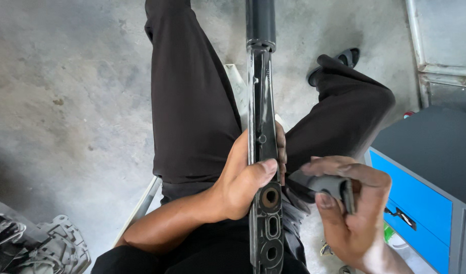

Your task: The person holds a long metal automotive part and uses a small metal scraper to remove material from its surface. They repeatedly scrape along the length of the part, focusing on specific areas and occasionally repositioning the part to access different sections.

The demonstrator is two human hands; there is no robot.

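Head view looks down on a seated person in dark trousers, with a long black metal bar [262,152] standing along the lap, running from the lower edge up past the knees. Left hand [245,177] is closed around the bar partway up, thumb pressed across its near face just above a round rusty hole, fingers wrapped behind. Right hand [352,203], just right of the bar, is closed on a small grey-black block-shaped part [327,186], pinched between thumb and fingers and held apart from the bar. Right of the bar stands a blue and grey cabinet [421,198]; left of it, low on the concrete floor [65,101], lies a grey cast housing [50,248].
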